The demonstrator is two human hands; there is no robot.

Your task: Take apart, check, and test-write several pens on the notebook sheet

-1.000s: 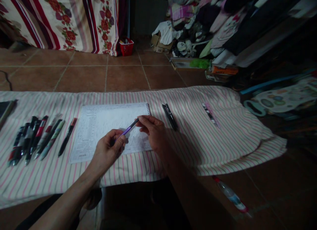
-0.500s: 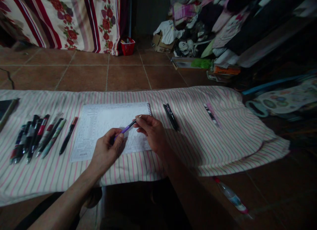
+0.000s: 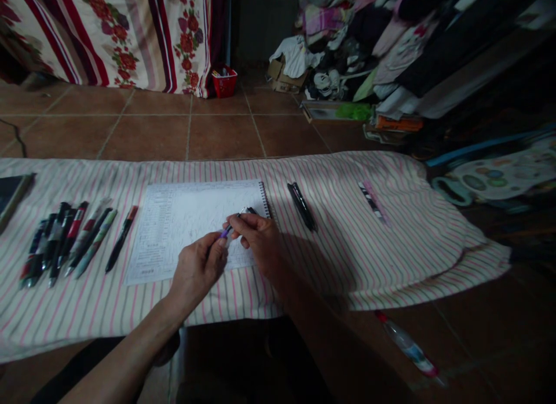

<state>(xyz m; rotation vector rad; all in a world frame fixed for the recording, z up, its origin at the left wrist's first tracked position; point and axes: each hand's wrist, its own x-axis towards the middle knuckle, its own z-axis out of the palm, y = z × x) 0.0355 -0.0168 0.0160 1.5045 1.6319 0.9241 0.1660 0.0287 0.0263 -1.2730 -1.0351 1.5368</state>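
One purple pen [image 3: 225,233] is held over the pad [image 3: 200,207] toward three o'clock, left hand [image 3: 197,266] pinching its barrel, right hand [image 3: 261,240] its dark end, apparently fiddling there, so the next move seemingly calls for a steady left grip.

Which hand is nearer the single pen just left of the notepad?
Left. The left hand is to the right of the single pen, over the near part of the notepad; the right hand is farther right, beyond the left.
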